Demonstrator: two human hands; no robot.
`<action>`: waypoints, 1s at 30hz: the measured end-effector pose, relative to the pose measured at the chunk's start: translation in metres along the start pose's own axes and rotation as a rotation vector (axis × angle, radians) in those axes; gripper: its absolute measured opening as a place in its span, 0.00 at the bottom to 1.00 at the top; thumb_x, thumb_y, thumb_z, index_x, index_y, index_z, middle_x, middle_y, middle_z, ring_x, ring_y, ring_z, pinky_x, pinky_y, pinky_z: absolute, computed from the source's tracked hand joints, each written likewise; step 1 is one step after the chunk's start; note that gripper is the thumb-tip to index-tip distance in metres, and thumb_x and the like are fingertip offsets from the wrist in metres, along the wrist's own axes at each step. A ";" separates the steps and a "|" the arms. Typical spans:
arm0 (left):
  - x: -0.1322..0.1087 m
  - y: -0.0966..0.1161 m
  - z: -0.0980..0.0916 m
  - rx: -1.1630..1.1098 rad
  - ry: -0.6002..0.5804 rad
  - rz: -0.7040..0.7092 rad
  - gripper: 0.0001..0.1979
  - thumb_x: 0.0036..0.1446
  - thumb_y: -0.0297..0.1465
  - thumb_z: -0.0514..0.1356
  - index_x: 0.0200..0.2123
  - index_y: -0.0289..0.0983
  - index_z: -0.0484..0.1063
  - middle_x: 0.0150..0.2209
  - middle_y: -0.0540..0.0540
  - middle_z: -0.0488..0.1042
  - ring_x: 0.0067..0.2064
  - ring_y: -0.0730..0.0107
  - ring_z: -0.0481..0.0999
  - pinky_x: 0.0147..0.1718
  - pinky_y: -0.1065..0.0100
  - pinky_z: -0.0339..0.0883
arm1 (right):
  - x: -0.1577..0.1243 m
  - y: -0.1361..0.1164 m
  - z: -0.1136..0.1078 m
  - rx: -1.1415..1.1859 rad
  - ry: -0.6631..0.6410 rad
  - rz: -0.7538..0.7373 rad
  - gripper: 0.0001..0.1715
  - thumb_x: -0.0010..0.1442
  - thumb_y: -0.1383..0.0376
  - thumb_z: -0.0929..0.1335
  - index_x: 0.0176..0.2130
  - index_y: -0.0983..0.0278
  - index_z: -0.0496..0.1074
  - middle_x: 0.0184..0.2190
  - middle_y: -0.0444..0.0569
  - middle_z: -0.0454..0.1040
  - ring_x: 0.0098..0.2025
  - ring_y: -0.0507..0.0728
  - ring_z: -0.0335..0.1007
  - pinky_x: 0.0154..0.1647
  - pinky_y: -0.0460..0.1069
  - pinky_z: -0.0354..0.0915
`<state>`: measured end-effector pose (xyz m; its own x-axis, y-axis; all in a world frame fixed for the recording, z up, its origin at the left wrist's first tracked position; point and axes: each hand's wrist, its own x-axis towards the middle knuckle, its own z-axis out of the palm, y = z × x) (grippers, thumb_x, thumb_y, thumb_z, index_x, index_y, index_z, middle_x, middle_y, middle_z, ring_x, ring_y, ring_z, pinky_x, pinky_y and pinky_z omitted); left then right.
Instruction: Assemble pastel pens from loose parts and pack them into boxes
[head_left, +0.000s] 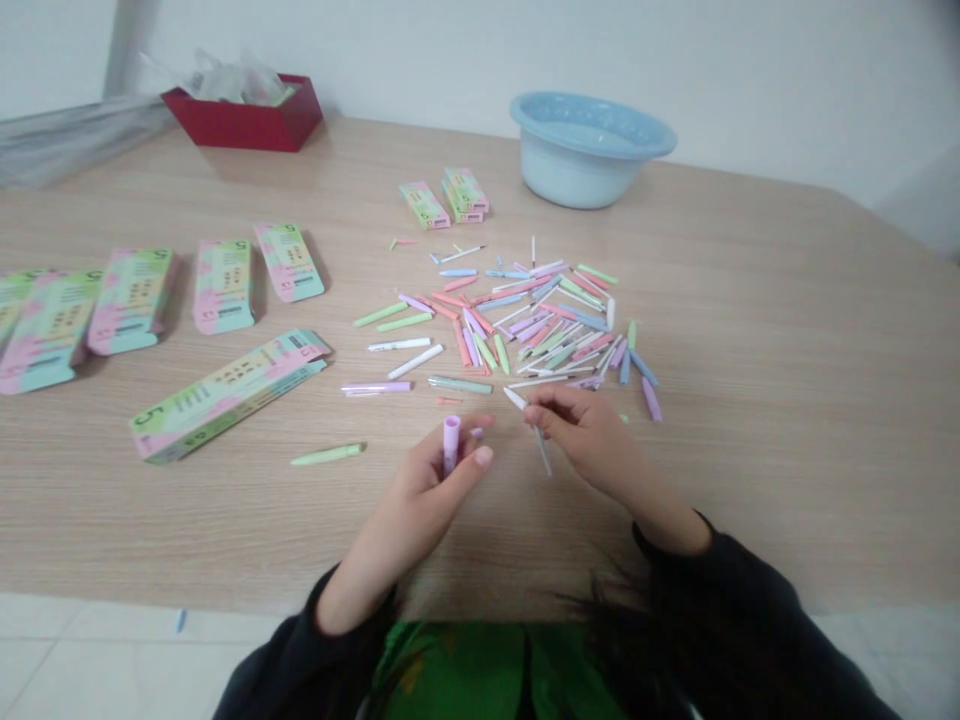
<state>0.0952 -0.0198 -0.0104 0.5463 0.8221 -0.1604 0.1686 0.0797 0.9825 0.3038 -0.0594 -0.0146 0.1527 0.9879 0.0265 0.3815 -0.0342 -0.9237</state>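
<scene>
My left hand is closed round a purple pen barrel, held upright with its open end up; a second small purple piece shows near the fingers. Between the thumb and fingers of my right hand is a thin white pen refill, with a white cone-shaped piece at its upper end. Just beyond both hands lies a loose pile of pen parts in pink, purple, green, blue and white. A grey-green pen and a purple pen lie in front of the pile.
Several printed pen boxes lie at the left, with a long one nearer me and a green pen piece beside it. More small boxes sit behind the pile. A blue basin and a red box stand at the back.
</scene>
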 end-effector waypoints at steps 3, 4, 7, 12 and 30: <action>-0.007 -0.001 -0.012 0.006 0.048 0.001 0.17 0.64 0.43 0.59 0.49 0.39 0.74 0.34 0.49 0.72 0.38 0.64 0.73 0.40 0.65 0.66 | -0.001 0.008 0.009 -0.333 -0.068 -0.055 0.06 0.61 0.69 0.69 0.31 0.64 0.73 0.28 0.46 0.73 0.32 0.56 0.69 0.35 0.51 0.62; -0.009 -0.001 -0.015 0.019 0.051 -0.011 0.17 0.66 0.44 0.56 0.47 0.39 0.74 0.33 0.50 0.71 0.35 0.65 0.71 0.37 0.66 0.65 | -0.002 0.011 0.014 -0.356 -0.070 -0.068 0.07 0.61 0.71 0.69 0.30 0.64 0.72 0.29 0.47 0.73 0.33 0.56 0.69 0.36 0.51 0.62; -0.013 -0.001 -0.020 0.076 0.014 -0.033 0.19 0.69 0.46 0.51 0.41 0.39 0.73 0.30 0.51 0.66 0.31 0.67 0.67 0.33 0.66 0.62 | -0.006 0.018 0.031 -0.405 -0.057 -0.097 0.08 0.62 0.73 0.68 0.31 0.64 0.70 0.33 0.50 0.73 0.38 0.58 0.68 0.41 0.52 0.62; -0.008 -0.003 -0.020 0.162 -0.025 -0.027 0.20 0.69 0.46 0.50 0.30 0.39 0.66 0.27 0.51 0.66 0.30 0.66 0.67 0.33 0.66 0.61 | -0.010 0.019 0.036 -0.473 -0.011 -0.150 0.01 0.65 0.70 0.69 0.38 0.65 0.72 0.38 0.51 0.74 0.39 0.58 0.69 0.42 0.52 0.64; 0.001 -0.007 -0.004 0.254 -0.066 -0.037 0.19 0.71 0.46 0.48 0.40 0.40 0.71 0.32 0.48 0.72 0.36 0.60 0.73 0.40 0.63 0.64 | 0.024 -0.006 -0.064 -0.597 0.035 -0.208 0.10 0.67 0.68 0.65 0.45 0.64 0.76 0.41 0.51 0.75 0.39 0.57 0.71 0.42 0.52 0.66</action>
<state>0.0917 -0.0174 -0.0175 0.5866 0.7822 -0.2101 0.3858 -0.0418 0.9216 0.3638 -0.0453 0.0164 0.0466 0.9779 0.2040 0.8479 0.0693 -0.5256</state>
